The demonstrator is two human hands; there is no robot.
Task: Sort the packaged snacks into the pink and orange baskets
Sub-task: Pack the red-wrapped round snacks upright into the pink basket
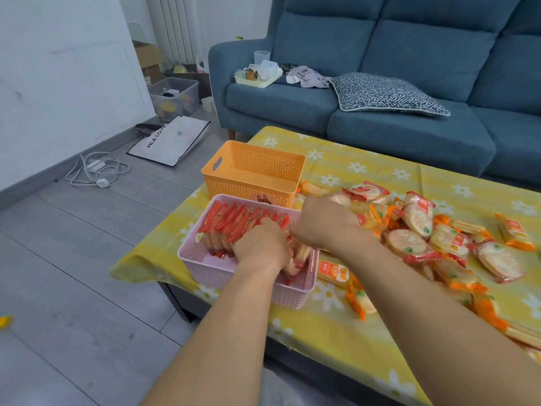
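Left hand (263, 244) is down inside the pink basket (193, 256), fingers curled over the tops of the red packets (228, 221) at the near end of the row; it seems to be bracing them upright. Right hand (322, 221) is at the basket's right rim, back of the hand up, fingers blurred and turned away. Cannot tell whether it holds anything.

Red packets stand on edge in a tight row, filling the far half of the pink basket. A few lie loose at the bottom near the left wrist.

Orange basket (251, 171) sits just behind the pink one, touching or nearly so. Nothing visible inside it.

Pile (424, 235) of unsorted snacks lies spread on the counter (366, 159) to the right, red-trimmed and orange-trimmed packets mixed. One orange packet (333, 272) lies just beside the pink basket.

Handling, by my judgement: light, glossy film wraps, likely slippery, with brittle round crackers inside. Best taken by the flat faces or the crimped end seals, without squeezing. A standing row will probably topple if left unsupported.

Sofa (380, 83) stands behind the counter.
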